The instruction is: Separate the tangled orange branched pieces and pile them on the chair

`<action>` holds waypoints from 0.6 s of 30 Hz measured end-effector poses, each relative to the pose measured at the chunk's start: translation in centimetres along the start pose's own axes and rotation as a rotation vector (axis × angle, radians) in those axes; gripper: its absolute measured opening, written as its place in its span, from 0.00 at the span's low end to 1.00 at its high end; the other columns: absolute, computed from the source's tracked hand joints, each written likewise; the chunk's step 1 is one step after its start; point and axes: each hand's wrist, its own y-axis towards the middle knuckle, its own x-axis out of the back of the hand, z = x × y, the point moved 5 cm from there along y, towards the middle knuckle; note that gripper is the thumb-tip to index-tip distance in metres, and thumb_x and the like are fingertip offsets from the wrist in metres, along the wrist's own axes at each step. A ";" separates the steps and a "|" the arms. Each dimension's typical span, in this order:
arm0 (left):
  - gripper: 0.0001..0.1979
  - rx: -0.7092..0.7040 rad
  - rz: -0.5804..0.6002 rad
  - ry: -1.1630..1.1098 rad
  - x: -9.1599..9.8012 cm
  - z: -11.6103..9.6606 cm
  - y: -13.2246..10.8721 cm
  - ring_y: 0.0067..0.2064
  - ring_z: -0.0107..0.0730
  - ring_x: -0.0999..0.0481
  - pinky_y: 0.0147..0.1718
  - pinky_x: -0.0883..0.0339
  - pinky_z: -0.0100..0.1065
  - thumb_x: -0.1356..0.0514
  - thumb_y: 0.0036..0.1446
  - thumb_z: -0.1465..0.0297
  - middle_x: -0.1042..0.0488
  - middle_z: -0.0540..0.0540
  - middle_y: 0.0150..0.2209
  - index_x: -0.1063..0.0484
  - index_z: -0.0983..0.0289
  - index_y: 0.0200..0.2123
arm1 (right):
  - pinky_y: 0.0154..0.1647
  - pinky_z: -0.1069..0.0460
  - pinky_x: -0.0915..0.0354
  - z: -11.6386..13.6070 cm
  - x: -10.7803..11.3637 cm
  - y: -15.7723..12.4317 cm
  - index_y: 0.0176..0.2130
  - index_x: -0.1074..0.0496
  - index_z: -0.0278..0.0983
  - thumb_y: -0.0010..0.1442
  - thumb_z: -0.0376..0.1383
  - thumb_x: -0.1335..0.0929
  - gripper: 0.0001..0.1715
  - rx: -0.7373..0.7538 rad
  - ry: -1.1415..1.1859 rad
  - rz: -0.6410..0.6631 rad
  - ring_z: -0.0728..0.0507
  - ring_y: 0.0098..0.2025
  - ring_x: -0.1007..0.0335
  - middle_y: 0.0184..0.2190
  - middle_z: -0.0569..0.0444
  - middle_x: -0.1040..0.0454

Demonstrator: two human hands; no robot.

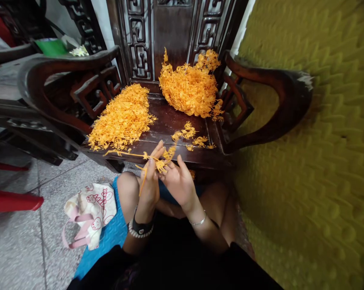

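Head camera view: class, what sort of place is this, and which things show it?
Probably a home used for handwork: a carved wooden armchair serves as a bench for piles of orange plastic pieces, above a tiled floor with a cloth bag.

Two piles (pixel 123 119) (pixel 189 86) lie on the chair seat (pixel 166 121), cloth bag (pixel 89 213) on the floor left

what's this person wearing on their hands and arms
Both hands are bare, with no gloves or visible sleeves. The left hand has a black watch-like band with a beaded bracelet beside it at the wrist. The right hand has a thin silver bangle at its wrist.
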 end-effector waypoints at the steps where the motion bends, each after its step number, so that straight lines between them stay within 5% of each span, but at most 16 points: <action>1: 0.21 0.027 -0.020 -0.038 0.2 0.4 0.1 0.63 0.38 0.38 0.64 0.49 0.41 0.51 0.64 0.56 0.31 0.54 0.59 0.27 0.60 0.50 | 0.39 0.50 0.34 0.2 0.0 -0.1 0.32 0.29 0.38 0.62 0.51 0.38 0.21 0.039 -0.006 -0.010 0.46 0.31 0.33 0.29 0.55 0.28; 7: 0.34 -0.001 0.044 -0.204 0.2 1.4 -0.5 0.49 0.43 0.24 0.49 0.30 0.42 0.47 0.49 0.39 0.25 0.61 0.46 0.28 0.62 0.44 | 0.33 0.52 0.36 0.4 -0.3 -1.7 0.32 0.29 0.38 0.61 0.46 0.34 0.14 0.350 -0.192 -0.170 0.48 0.27 0.34 0.23 0.58 0.31; 10: 0.21 -0.152 0.137 -0.065 -0.3 0.8 -0.9 0.50 0.39 0.27 0.50 0.33 0.38 0.35 0.50 0.56 0.27 0.56 0.46 0.28 0.58 0.45 | 0.32 0.52 0.35 -0.2 -0.2 -2.4 0.34 0.27 0.38 0.56 0.45 0.29 0.13 0.354 -0.187 -0.247 0.48 0.28 0.34 0.25 0.58 0.30; 13: 0.09 -0.308 0.137 -0.045 -0.6 -0.2 -0.8 0.48 0.34 0.28 0.53 0.36 0.37 0.34 0.52 0.65 0.27 0.52 0.41 0.26 0.59 0.36 | 0.31 0.53 0.35 -0.5 -0.2 -2.7 0.29 0.28 0.38 0.53 0.44 0.27 0.13 0.313 -0.133 -0.260 0.49 0.27 0.35 0.24 0.58 0.30; 18: 0.20 0.031 -0.018 -0.411 -0.7 0.5 0.3 0.31 0.27 0.28 0.39 0.31 0.29 0.46 0.62 0.57 0.34 0.49 0.24 0.37 0.63 0.22 | 0.36 0.52 0.33 -0.1 -0.9 -2.6 0.30 0.27 0.38 0.56 0.45 0.30 0.13 0.188 0.057 -0.146 0.47 0.34 0.32 0.29 0.56 0.27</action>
